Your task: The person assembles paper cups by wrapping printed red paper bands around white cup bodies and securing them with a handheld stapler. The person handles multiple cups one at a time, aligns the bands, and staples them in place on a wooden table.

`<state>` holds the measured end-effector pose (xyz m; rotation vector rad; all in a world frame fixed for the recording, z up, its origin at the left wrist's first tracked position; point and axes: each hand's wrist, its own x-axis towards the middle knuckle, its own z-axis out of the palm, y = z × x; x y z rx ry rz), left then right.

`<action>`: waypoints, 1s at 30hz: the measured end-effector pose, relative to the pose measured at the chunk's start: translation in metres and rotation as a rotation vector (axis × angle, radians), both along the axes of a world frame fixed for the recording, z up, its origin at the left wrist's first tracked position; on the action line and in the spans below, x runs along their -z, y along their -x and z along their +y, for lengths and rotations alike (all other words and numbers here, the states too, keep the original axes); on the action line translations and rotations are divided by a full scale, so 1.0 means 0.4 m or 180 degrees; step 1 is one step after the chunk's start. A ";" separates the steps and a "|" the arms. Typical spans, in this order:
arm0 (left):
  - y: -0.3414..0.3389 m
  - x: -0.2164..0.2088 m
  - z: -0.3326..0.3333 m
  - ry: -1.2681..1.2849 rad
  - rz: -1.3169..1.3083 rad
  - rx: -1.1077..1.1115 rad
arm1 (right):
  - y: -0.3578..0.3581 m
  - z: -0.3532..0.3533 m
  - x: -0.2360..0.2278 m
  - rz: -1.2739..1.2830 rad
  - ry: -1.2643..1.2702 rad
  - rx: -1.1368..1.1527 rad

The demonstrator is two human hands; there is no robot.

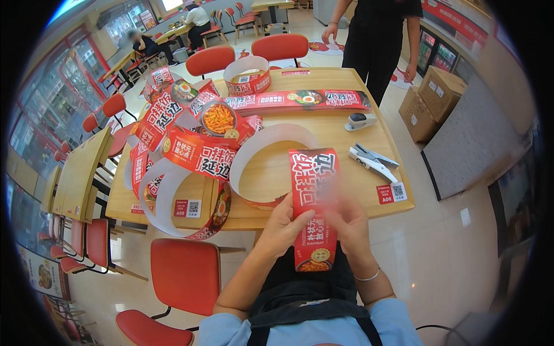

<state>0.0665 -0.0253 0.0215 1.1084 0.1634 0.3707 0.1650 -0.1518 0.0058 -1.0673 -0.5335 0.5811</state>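
My left hand [283,228] grips the left edge of a red printed paper band [316,245], its thumb pressed on the front. The band curves into a loop whose white inner side shows above the table's near edge. My right hand [351,228] is at the band's right edge; its fingers are smeared by motion, so their grip is unclear. On the table, a black-and-white stapler [359,121] lies at the right, with a larger white-and-grey stapler [374,162] nearer to me.
Looped red bands [196,150] pile up on the wooden table's [369,199] left side. Flat strips [300,100] lie stacked at the back, beside a standing ring [247,75]. A person in black [375,46] stands beyond the table. Red chairs [186,275] and cardboard boxes [430,104] are around.
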 end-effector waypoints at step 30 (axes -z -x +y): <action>0.056 0.104 0.024 -0.0255 0.0294 -0.0649 | -0.509 -0.032 0.172 -0.4592 0.3579 0.0609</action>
